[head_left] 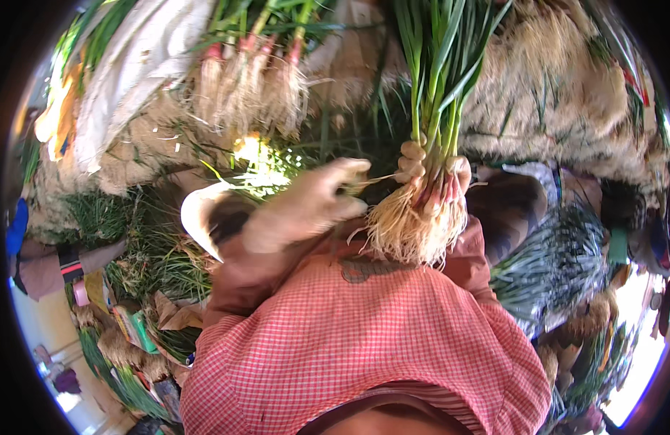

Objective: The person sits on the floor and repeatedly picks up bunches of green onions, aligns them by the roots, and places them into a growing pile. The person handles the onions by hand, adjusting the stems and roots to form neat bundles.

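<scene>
My right hand is closed round a bunch of green garlic [440, 109], held upright just in front of my lap. Curled fingers of the right hand [411, 161] show on the bunch's left side, and part of the hand shows on its right. Long flat green leaves rise above the grip; pinkish stem bases and a thick tuft of pale roots [414, 228] hang below. To the left of the roots is my left hand [306, 206], smeared by motion. Its thumb and fingers look apart, with a thin pale strand between the fingertips and the bunch.
Several red-based plants with long roots [251, 80] lie ahead on the left, beside a whitish cloth sheet [143, 65]. Large root-side-out heaps [559, 94] line the far side. Cut green leaves [154, 246] lie at left; a dark green leafy pile [556, 254] is at right.
</scene>
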Motion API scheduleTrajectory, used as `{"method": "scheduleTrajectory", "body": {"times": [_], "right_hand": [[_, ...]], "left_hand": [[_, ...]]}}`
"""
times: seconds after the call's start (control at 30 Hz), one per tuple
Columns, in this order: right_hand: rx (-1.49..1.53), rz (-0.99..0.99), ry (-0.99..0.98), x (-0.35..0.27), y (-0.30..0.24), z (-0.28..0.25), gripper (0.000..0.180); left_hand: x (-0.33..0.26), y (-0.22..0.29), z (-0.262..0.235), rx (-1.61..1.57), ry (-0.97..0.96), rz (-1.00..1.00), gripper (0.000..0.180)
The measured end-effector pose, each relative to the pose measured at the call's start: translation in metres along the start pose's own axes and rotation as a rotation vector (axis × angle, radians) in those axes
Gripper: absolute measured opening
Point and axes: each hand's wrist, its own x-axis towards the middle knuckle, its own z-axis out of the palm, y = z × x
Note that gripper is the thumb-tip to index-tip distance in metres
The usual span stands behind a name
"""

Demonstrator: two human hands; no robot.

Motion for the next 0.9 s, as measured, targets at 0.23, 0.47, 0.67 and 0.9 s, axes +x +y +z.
{"method": "scheduleTrajectory", "body": {"times": [0.23,0.47,0.67,0.9], "right_hand": [[-0.348,-0.022,-0.029,0.014,0.000,0.046,0.054],[-0.195,0.019,0.075,0.006,-0.014,0.029,0.077],[-0.124,0.081,0.072,0.004,-0.007,0.011,0.074],[-0.165,0.084,0.086,0.005,-0.006,0.032,0.059]], "left_hand": [[0.027,-0.068,0.010,0.161,0.081,0.021,0.031],[0.016,0.000,-0.072,0.750,0.857,-0.112,0.031],[0.057,0.004,-0.070,1.051,0.952,-0.206,0.028],[0.020,-0.004,-0.049,1.099,1.302,-0.031,0.020]]}}
